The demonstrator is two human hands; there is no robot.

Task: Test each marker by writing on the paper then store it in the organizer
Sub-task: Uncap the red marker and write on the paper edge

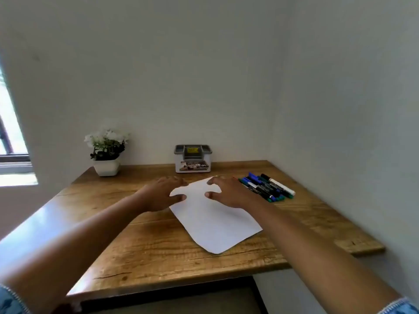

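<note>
A white sheet of paper (213, 223) lies at an angle on the wooden table (158, 245). My left hand (162, 193) rests on the paper's far left edge with fingers spread. My right hand (229, 191) lies on the paper's far right part, fingers spread too. Neither hand holds anything. Several markers (267, 186) with blue, green, black and white barrels lie in a bunch just right of my right hand. A small grey and white organizer (193, 158) stands at the back of the table against the wall, beyond both hands.
A white pot with white flowers (106, 152) stands at the back left of the table. Walls close the table in at the back and right. A window (11, 143) is at the far left. The table's front edge is near me.
</note>
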